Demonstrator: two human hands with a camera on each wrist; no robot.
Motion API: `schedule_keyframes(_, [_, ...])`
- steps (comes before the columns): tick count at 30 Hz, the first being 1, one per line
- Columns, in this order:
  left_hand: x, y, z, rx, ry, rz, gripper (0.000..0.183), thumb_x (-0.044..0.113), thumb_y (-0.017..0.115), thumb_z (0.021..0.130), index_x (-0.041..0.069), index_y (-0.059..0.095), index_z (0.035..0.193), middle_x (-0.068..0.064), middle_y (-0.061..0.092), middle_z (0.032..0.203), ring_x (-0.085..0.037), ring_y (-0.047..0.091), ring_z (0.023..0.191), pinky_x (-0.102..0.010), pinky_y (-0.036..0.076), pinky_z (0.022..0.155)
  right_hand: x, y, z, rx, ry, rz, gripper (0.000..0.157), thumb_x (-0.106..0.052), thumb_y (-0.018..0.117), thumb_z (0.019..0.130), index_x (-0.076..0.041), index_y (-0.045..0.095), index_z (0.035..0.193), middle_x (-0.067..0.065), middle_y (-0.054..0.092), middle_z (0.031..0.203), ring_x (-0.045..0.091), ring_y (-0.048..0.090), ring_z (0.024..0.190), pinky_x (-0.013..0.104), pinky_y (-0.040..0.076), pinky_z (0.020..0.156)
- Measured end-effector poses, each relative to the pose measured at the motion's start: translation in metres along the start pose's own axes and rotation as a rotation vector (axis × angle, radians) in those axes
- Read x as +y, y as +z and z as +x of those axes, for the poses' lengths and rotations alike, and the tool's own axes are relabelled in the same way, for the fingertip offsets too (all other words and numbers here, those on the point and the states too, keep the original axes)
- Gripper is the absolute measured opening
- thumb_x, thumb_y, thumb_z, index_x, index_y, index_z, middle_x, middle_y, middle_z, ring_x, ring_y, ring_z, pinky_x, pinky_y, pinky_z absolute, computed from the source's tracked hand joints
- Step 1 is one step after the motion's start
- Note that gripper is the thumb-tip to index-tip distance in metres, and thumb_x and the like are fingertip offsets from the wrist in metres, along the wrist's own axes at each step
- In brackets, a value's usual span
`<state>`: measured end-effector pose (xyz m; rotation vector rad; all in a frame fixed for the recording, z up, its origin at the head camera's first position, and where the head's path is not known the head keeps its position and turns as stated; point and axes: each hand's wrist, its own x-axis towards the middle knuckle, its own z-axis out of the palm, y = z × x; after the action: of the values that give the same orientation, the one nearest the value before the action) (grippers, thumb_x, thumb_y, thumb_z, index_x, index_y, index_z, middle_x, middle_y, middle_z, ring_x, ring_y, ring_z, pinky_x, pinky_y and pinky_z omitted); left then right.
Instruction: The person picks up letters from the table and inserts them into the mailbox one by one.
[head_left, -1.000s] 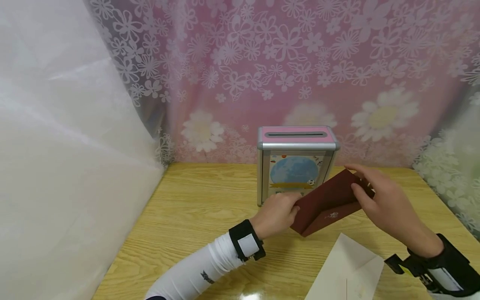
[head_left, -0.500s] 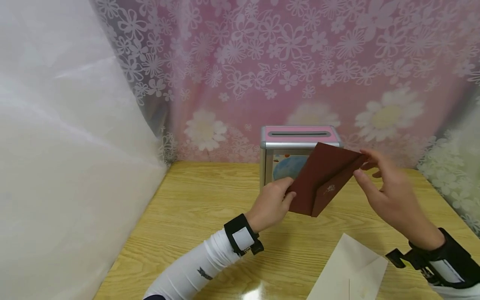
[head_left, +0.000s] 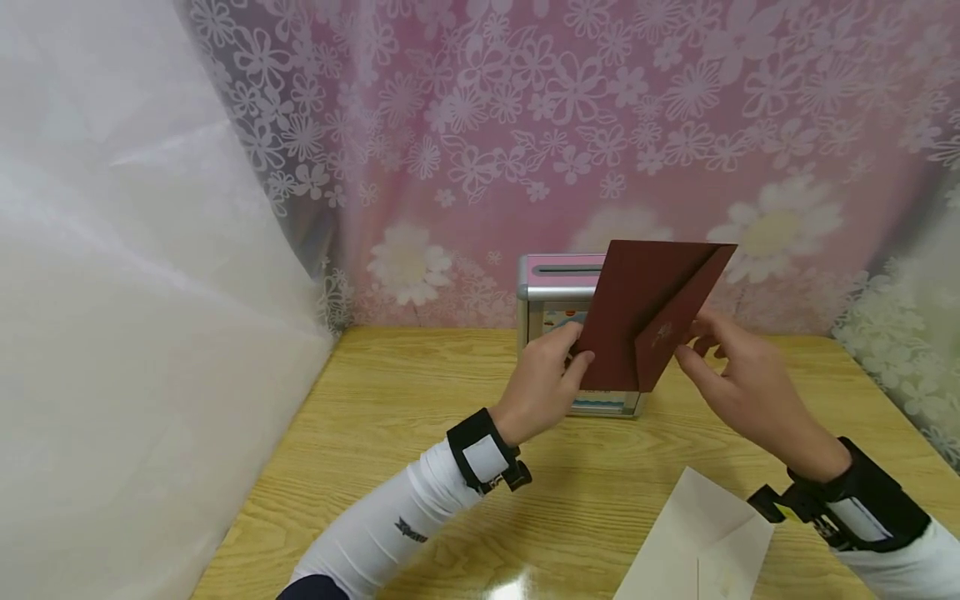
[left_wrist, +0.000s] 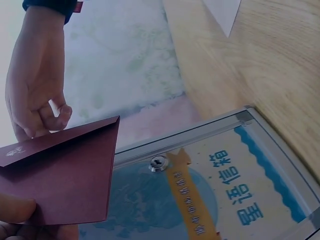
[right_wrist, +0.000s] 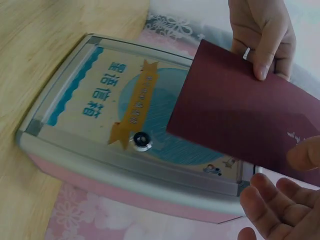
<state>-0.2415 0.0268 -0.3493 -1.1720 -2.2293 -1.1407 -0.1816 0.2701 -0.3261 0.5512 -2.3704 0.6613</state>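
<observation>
A dark red envelope (head_left: pixel 630 308) with a small pale emblem stands nearly upright in front of the box. My left hand (head_left: pixel 542 385) pinches its left edge low down, the thumb on the near face; the right wrist view shows this left hand (right_wrist: pixel 267 37) too. Beside the right edge is my right hand (head_left: pixel 738 387), fingers loosely bent, thumb tip by the edge. In the right wrist view its thumb (right_wrist: pixel 305 152) overlaps the envelope; contact is unclear. Behind stands a silver-framed box (head_left: pixel 558 287) with a slotted pink top, partly hidden by the envelope.
A cream envelope (head_left: pixel 697 542) lies on the wooden table (head_left: pixel 420 400) near the front, below my right hand. A pink flowered curtain (head_left: pixel 480 167) hangs behind the box. A white sheet (head_left: pixel 150 292) closes off the left side. The box front has a keyhole lock (left_wrist: pixel 158 163).
The red envelope has risen and turned from slanted to nearly upright, covering more of the box. My right hand has slid from its far end to lower on the right edge, its hold loosened.
</observation>
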Motion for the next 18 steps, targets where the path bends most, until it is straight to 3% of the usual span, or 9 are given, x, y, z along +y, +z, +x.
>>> schedule_keyframes(5, [0.005, -0.004, 0.013, 0.021, 0.022, 0.011, 0.005, 0.008, 0.052, 0.097, 0.008, 0.056, 0.101, 0.001, 0.058, 0.085, -0.002, 0.051, 0.072, -0.017, 0.045, 0.059, -0.003, -0.003, 0.012, 0.042, -0.033, 0.017, 0.032, -0.004, 0.063, 0.089, -0.007, 0.057, 0.12, 0.002, 0.064, 0.093, 0.01, 0.055, 0.079, 0.027, 0.041, 0.052])
schedule_keyframes(10, [0.008, -0.012, 0.028, 0.101, 0.045, 0.052, 0.007, 0.006, 0.055, 0.095, 0.006, 0.058, 0.101, 0.0, 0.059, 0.085, -0.005, 0.051, 0.073, -0.018, 0.045, 0.06, -0.004, -0.008, 0.029, 0.097, -0.073, 0.048, 0.036, 0.001, 0.064, 0.087, -0.006, 0.057, 0.122, 0.004, 0.065, 0.096, 0.01, 0.056, 0.078, 0.022, 0.042, 0.055])
schedule_keyframes(13, [0.011, -0.019, 0.039, 0.143, 0.064, 0.055, 0.012, 0.004, 0.056, 0.094, 0.004, 0.06, 0.105, -0.002, 0.06, 0.088, -0.005, 0.052, 0.075, -0.018, 0.045, 0.061, -0.007, -0.013, 0.04, 0.127, -0.097, 0.05, 0.035, 0.002, 0.064, 0.086, -0.004, 0.058, 0.12, 0.005, 0.066, 0.095, 0.011, 0.055, 0.076, 0.022, 0.041, 0.054])
schedule_keyframes(18, [0.016, -0.032, 0.058, 0.15, 0.049, 0.04, 0.019, 0.004, 0.053, 0.096, 0.003, 0.057, 0.114, -0.005, 0.062, 0.096, -0.007, 0.054, 0.082, -0.02, 0.047, 0.066, -0.016, -0.024, 0.061, 0.162, -0.09, 0.054, 0.029, 0.001, 0.062, 0.089, -0.001, 0.058, 0.118, 0.009, 0.065, 0.097, 0.014, 0.054, 0.08, 0.028, 0.038, 0.059])
